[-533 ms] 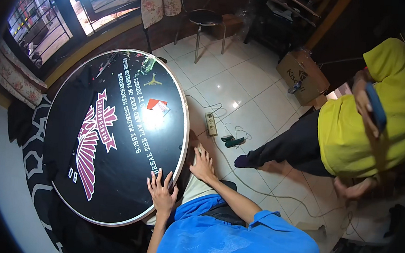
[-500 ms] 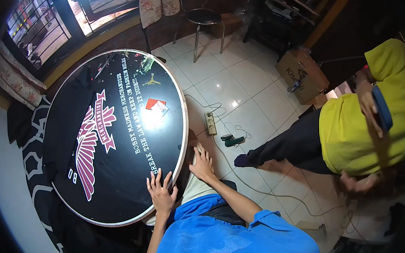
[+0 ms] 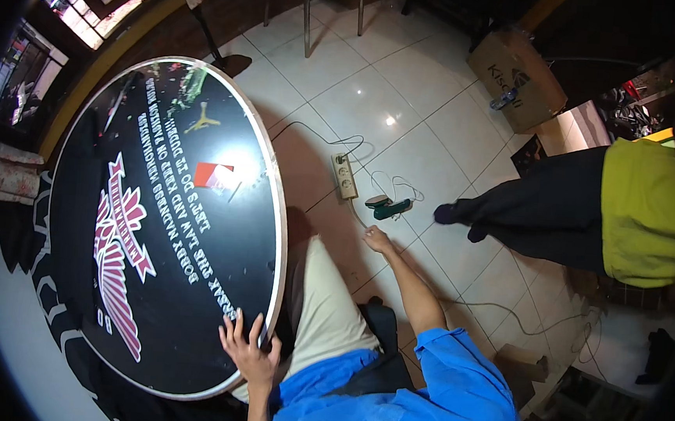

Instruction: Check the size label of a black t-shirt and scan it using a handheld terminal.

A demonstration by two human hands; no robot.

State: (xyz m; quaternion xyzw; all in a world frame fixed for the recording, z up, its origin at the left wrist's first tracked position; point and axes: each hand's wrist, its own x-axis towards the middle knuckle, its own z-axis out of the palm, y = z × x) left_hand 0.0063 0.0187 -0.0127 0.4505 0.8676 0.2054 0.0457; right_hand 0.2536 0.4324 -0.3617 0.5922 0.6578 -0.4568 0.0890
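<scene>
Pale floor tiles (image 3: 428, 84) in the head view carry one beige power strip (image 3: 345, 181) and, just right of it, one dark green corded item (image 3: 392, 209). One round black worktop (image 3: 189, 321) fills the left, bearing one red-and-white card (image 3: 211, 176). Of two hands, the left hand (image 3: 251, 355) rests on the worktop's near right edge, grip open, fingers spread; the right hand (image 3: 379, 241) is near the power strip, fingers curled, whether gripping anything I cannot tell. One co-worker (image 3: 642, 224) is right.

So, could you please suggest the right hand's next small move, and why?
Perhaps reach slightly forward to the dark green object: the right hand appears just short of it, near the power strip, while the left hand rests on the round table.
</scene>
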